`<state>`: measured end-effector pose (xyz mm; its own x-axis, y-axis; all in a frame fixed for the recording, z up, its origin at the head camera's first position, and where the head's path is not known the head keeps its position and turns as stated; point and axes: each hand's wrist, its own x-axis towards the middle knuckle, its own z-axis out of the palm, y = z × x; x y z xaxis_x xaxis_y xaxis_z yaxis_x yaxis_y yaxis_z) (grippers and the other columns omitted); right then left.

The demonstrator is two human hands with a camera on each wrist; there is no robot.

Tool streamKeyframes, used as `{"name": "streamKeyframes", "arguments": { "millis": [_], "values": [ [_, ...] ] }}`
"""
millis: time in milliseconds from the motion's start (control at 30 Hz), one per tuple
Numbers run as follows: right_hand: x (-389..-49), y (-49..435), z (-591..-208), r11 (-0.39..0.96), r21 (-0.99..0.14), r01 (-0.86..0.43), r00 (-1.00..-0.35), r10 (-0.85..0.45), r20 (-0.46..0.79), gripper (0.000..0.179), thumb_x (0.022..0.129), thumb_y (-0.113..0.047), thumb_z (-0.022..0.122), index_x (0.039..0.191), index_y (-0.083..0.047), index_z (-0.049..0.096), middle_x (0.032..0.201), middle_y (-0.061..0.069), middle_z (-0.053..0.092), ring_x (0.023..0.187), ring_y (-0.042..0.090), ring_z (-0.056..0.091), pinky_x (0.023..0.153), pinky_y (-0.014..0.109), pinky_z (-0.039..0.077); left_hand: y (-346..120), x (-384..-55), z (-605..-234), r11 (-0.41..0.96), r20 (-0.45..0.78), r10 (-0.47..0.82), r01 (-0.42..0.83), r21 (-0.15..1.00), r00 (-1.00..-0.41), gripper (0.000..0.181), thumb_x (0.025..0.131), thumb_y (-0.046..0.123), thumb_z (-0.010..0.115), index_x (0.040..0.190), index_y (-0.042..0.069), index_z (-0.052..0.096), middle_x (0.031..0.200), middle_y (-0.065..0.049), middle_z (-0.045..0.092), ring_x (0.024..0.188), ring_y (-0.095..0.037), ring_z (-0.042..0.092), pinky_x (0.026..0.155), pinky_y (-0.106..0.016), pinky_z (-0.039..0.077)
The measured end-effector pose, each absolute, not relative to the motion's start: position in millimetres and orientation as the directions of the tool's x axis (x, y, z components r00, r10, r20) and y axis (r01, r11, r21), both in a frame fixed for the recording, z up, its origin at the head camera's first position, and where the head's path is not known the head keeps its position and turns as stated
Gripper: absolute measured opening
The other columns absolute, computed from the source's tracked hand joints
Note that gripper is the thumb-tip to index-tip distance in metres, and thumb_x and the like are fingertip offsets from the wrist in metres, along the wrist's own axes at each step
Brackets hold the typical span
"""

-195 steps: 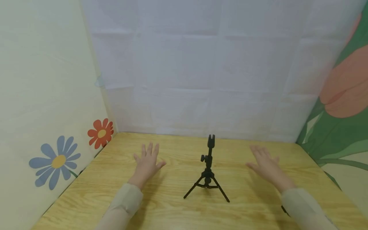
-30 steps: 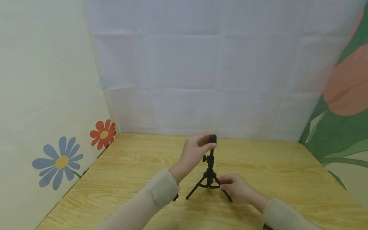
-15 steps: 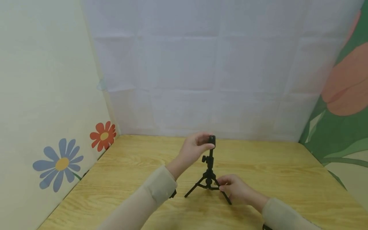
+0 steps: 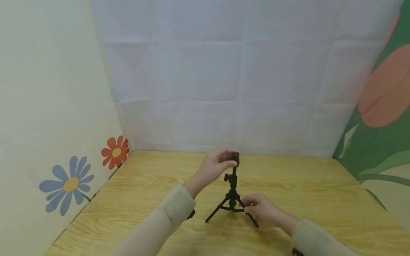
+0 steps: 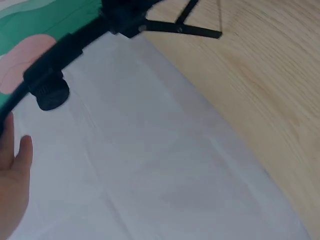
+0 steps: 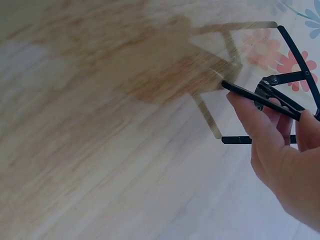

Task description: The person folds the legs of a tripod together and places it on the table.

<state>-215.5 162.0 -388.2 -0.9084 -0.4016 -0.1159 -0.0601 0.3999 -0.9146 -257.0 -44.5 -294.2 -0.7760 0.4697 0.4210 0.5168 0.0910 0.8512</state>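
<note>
A small black tripod (image 4: 233, 193) stands upright on the wooden table, legs spread. At its top, my left hand (image 4: 213, 167) pinches the clamp head (image 4: 236, 159) between thumb and fingers, coming from the left. My right hand (image 4: 264, 209) pinches the right-hand leg (image 4: 252, 219) low down. In the right wrist view, thumb and fingers of the right hand (image 6: 290, 155) close around that black leg (image 6: 260, 98). Seen from the left wrist, the pole runs diagonally past a round side knob (image 5: 52, 95), and the left hand (image 5: 12, 185) is partly cut off at the edge.
The wood-grain table (image 4: 153, 199) reaches back to a creased white cloth (image 4: 192, 89). On the left is a pale panel with a blue flower (image 4: 70, 184) and a red flower (image 4: 116, 153). A panel with a large pink tulip (image 4: 384, 96) borders the right side.
Both hands, spread flat on either side of the tripod at first, now hold its clamp head and a leg. Over the last second their grips stay nearly the same, with the clamp head slightly lower in view.
</note>
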Motion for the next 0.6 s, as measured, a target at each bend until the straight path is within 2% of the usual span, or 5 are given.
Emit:
{"name": "streamKeyframes", "arguments": {
  "millis": [133,367,600],
  "values": [
    [-217,163,-391,0.388,-0.919,-0.074,-0.901,-0.421,-0.105,0.019,0.093,0.003,0.058,0.110,0.011,0.064,0.091,0.008,0.058,0.078,0.017,0.055,0.053,0.030,0.048,-48,-260,-301,0.067,0.375,0.535,0.480,0.875,-0.757,0.032,0.096,0.001,0.058,0.127,-0.007,0.056,0.116,-0.024,0.064,0.107,-0.029,0.064,0.090,-0.033,0.052],
    [-218,163,-391,0.393,-0.917,-0.062,-0.904,-0.411,-0.115,0.021,0.094,0.002,0.057,0.113,0.010,0.062,0.094,0.008,0.057,0.082,0.018,0.054,0.057,0.032,0.051,-46,-261,-312,0.057,0.374,0.515,0.466,0.883,-0.771,0.035,0.097,0.002,0.057,0.130,-0.006,0.054,0.118,-0.023,0.064,0.109,-0.030,0.063,0.091,-0.033,0.051],
    [-222,166,-388,0.402,-0.915,-0.046,-0.897,-0.420,-0.140,0.024,0.095,-0.001,0.058,0.117,0.010,0.061,0.098,0.009,0.056,0.084,0.019,0.055,0.058,0.034,0.051,-46,-263,-324,0.102,0.305,0.544,0.422,0.901,-0.782,0.037,0.098,0.003,0.056,0.134,-0.004,0.051,0.125,-0.024,0.060,0.115,-0.030,0.060,0.093,-0.036,0.050]
  ]
}}
